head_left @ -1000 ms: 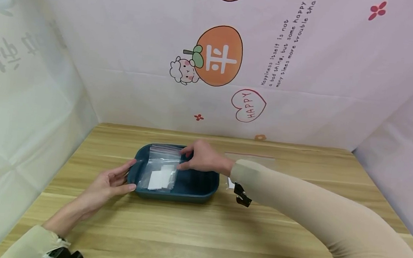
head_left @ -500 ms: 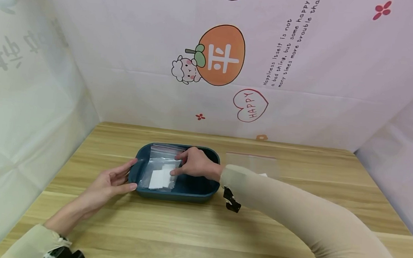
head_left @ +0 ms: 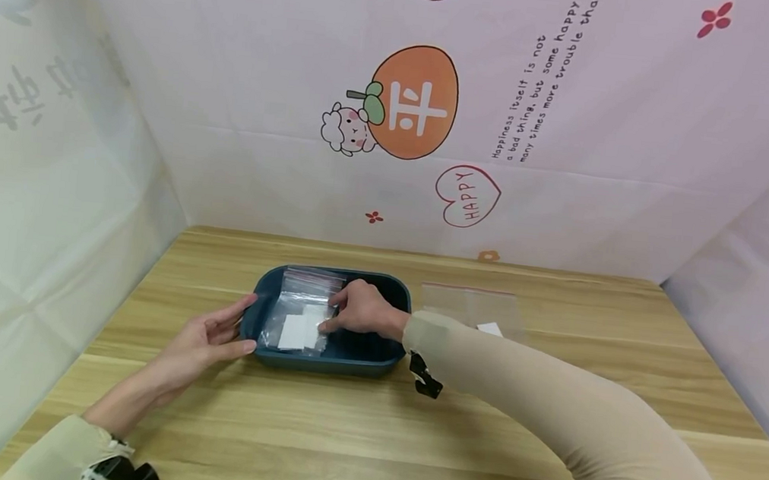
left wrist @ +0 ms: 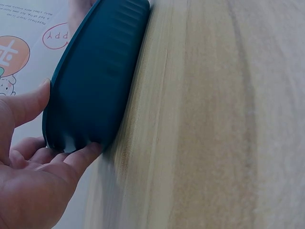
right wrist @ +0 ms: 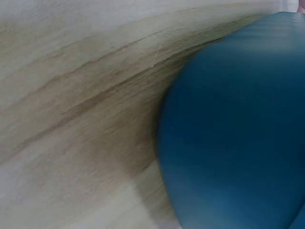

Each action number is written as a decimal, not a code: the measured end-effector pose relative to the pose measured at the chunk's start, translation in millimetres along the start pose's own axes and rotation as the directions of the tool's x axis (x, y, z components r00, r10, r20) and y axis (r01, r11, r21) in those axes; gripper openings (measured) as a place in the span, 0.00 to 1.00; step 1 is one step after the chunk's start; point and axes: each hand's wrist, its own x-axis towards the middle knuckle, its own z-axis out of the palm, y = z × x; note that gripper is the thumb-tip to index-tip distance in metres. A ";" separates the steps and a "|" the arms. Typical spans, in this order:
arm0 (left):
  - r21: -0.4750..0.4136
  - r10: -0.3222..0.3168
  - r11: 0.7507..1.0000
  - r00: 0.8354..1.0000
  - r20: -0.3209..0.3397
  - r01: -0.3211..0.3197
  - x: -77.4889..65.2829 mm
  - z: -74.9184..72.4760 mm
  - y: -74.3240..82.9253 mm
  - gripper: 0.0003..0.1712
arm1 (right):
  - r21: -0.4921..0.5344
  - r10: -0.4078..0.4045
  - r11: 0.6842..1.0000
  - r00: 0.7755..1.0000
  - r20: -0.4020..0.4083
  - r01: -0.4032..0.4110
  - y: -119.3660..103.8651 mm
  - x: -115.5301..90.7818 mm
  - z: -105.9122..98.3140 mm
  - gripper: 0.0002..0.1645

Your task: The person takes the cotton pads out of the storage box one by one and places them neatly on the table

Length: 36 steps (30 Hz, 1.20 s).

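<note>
A dark blue plastic tray (head_left: 325, 366) stands on the wooden table, and a few clear zip bags (head_left: 274, 329) with white labels lie in its left half. My left hand (head_left: 193, 345) holds the tray's left end; in the left wrist view its thumb (left wrist: 33, 102) lies at the rim and the other fingers lie along the end wall. Reaching into the tray from the right, my right hand (head_left: 368, 307) has thumb and forefinger apart at the bags' right edge. I cannot tell whether they pinch a bag. The right wrist view shows only the tray's outer wall (right wrist: 228, 129) and the table.
Another clear zip bag (head_left: 468, 304) with a white label lies on the table right of the tray, partly hidden by the right sleeve (head_left: 517, 366). A printed cloth (head_left: 260, 168) hangs behind the table, with white cloth at both sides.
My right hand has moved left and toward me over the bags. The bags have shifted very slightly. More of the bag on the right shows; my left hand has stayed put.
</note>
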 end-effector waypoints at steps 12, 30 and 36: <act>0.009 0.005 1.000 1.000 -0.004 -0.005 0.3 0.1 -0.2 0.50 | -0.057 -0.042 0.998 0.996 -0.078 0.038 -1.9 -1.0 0.6 0.15; 0.021 -0.022 1.000 1.000 -0.003 0.022 -1.6 -0.7 1.6 0.49 | 0.370 -0.131 0.921 0.991 -0.001 0.122 -20.4 0.9 7.6 0.36; 0.019 -0.024 1.000 1.000 -0.002 0.024 -1.1 -0.6 1.2 0.49 | 0.445 -0.045 0.896 0.996 0.074 0.008 -26.3 6.3 11.1 0.38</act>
